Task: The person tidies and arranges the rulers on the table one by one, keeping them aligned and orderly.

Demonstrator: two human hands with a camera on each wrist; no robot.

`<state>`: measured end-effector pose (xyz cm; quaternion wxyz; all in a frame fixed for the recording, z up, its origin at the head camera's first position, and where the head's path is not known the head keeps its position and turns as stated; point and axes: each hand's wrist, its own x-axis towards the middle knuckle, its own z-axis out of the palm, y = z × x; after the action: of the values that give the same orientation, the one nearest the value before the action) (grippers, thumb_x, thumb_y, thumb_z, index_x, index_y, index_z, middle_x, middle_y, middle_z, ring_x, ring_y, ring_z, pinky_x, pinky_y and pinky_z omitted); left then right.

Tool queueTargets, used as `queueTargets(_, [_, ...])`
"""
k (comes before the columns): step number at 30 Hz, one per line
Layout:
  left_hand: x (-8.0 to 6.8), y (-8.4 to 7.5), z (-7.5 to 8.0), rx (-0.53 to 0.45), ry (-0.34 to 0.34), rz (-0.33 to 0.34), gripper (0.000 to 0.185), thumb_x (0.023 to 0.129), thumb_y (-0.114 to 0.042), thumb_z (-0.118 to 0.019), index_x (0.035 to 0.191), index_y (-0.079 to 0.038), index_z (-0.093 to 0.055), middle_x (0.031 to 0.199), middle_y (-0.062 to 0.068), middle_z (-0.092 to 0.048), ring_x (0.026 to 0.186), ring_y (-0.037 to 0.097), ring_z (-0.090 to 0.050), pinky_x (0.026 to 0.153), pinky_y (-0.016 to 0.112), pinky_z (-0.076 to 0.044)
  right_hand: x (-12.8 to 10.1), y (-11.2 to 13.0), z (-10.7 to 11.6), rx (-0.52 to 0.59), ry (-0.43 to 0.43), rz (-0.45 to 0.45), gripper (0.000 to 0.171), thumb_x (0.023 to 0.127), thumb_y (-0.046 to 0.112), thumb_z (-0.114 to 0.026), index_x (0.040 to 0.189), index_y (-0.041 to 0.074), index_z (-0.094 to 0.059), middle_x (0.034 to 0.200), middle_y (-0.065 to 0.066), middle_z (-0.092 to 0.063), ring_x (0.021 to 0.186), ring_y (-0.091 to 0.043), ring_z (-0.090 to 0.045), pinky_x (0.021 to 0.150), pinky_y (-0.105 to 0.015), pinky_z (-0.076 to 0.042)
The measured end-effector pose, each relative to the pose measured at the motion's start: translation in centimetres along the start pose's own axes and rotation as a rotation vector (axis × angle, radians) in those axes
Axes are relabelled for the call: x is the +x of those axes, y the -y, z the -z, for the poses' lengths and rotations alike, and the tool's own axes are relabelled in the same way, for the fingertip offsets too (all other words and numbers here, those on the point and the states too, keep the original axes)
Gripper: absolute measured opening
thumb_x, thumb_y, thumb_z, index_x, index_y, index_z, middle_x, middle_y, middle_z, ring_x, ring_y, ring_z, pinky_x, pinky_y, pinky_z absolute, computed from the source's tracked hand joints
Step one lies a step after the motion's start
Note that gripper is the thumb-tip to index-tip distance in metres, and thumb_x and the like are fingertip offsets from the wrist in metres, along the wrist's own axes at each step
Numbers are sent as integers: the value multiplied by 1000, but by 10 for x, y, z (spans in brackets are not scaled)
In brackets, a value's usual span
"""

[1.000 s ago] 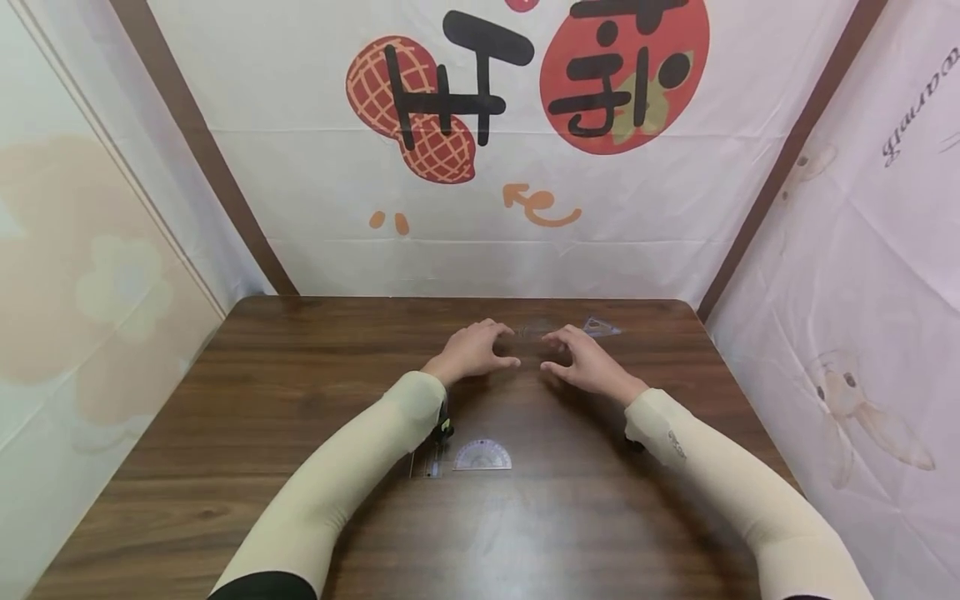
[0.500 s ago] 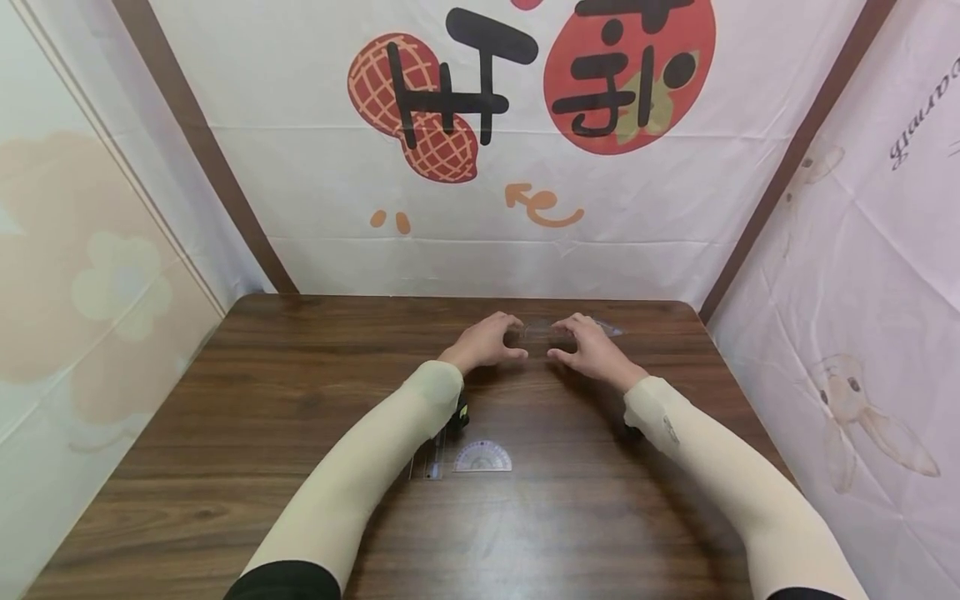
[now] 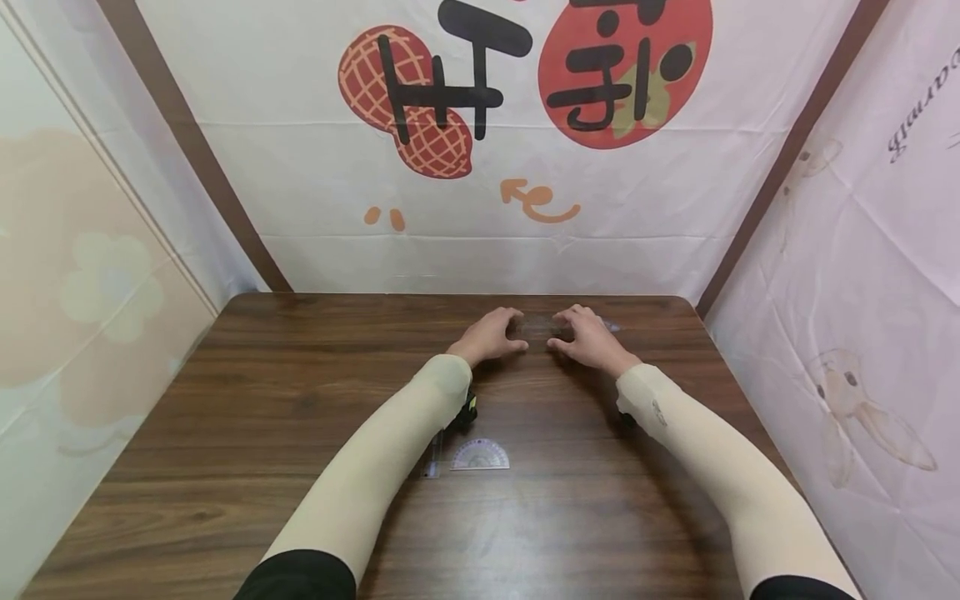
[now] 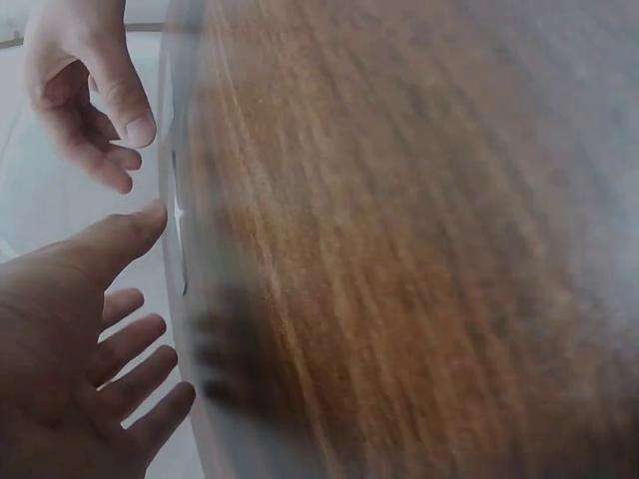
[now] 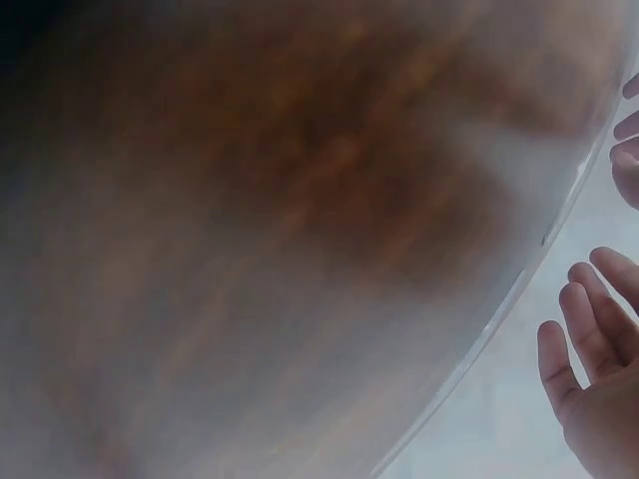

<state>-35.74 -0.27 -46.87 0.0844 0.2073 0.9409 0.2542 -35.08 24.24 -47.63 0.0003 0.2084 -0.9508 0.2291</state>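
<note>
Near the far edge of the table, my left hand [image 3: 491,335] and right hand [image 3: 592,339] face each other, thumbs apart from fingers. Between them lies a faint, see-through flat piece [image 3: 537,326], its kind unclear. No grip on it shows. A clear bluish set square [image 3: 611,326] peeks out past the right hand, mostly hidden behind it. Fairly straight, spread fingers show on the left hand [image 4: 80,339] in the left wrist view and on the right hand [image 5: 609,369] in the right wrist view.
Closer in, a clear protractor [image 3: 480,455] lies on the brown wooden table [image 3: 300,433]. Beside it a clear ruler [image 3: 432,460] is partly covered by the left sleeve [image 3: 390,442]. A printed curtain [image 3: 315,192] hangs behind the table's far edge.
Both hands have moved a little farther forward, the left also to the right. The right hand now covers most of the set square. The left forearm covers more of the ruler.
</note>
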Motion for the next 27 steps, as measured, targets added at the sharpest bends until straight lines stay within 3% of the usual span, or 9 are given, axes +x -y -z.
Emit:
queueTargets(11, [10, 3, -4, 64, 12, 22, 70, 104, -38, -74, 162, -11, -45, 163, 11, -50, 152, 30, -45, 122, 49, -41, 9, -3, -2, -53, 10, -15, 56, 102, 34, -77, 144, 0, -62, 136, -18, -60, 130, -39, -51, 110, -59, -41])
queueTargets(27, [18, -2, -9, 153, -31, 51, 64, 104, -43, -73, 158, -14, -53, 156, 10, -52, 144, 32, -49, 117, 49, -45, 19, -9, -4, -75, 51, -27, 54, 104, 37, -74, 144, 2, -64, 133, -17, -61, 128, -38, -53, 112, -62, -41])
